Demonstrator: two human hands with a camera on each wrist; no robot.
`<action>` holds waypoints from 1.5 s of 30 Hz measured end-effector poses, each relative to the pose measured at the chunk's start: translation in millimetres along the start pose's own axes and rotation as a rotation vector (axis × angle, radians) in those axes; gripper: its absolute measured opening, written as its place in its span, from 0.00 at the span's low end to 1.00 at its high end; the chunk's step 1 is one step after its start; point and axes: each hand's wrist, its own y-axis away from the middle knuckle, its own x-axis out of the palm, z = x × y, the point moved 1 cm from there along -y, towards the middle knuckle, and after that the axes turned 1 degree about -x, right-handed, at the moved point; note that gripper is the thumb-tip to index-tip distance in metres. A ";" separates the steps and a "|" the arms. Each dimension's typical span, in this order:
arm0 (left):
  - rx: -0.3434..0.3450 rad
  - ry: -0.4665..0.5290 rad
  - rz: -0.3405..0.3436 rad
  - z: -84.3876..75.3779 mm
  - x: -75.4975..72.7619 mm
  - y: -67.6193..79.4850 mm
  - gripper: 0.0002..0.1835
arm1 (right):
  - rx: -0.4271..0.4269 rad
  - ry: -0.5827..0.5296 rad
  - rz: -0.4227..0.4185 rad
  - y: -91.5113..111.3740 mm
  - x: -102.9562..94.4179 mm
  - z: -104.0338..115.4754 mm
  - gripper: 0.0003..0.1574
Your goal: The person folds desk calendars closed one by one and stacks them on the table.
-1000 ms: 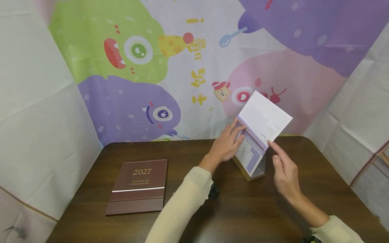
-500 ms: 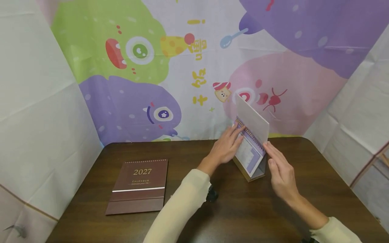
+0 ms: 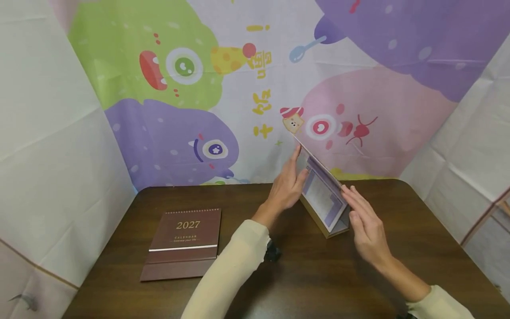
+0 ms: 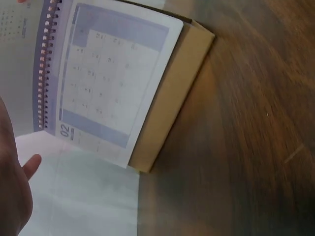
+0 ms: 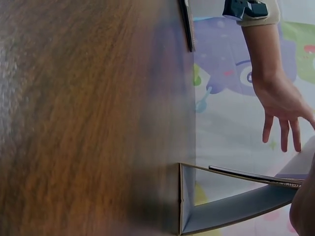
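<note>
As the right hand [image 3: 367, 226], fingers straight, touches its edge, a purple-and-white spiral-bound calendar [image 3: 322, 197] stands on the brown wooden table [image 3: 314, 283].
Left hand [image 3: 284, 188] spread beside it; probably light, best steadied by its tan cardboard base [image 4: 171, 98].

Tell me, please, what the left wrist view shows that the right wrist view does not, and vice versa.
Only the left wrist view shows the printed face of the page marked 02. Only the right wrist view shows the purple cartoon figure and the black wrist device. Both show the spiral desk calendar, the left hand and the wooden table.
</note>
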 end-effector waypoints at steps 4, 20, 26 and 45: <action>-0.006 -0.022 -0.074 6.5 -4.3 3.0 0.41 | -0.009 0.008 0.012 1.7 2.2 0.8 0.31; 0.016 -0.137 -0.357 25.7 -14.4 14.8 0.25 | 0.041 0.029 0.070 7.0 6.9 2.3 0.27; 0.008 -0.175 -0.409 33.1 -15.5 19.7 0.16 | 0.001 0.013 0.045 7.3 7.4 1.8 0.27; -0.218 -0.228 -0.239 47.8 -5.4 40.1 0.09 | 0.016 0.012 0.088 7.4 2.4 -3.3 0.21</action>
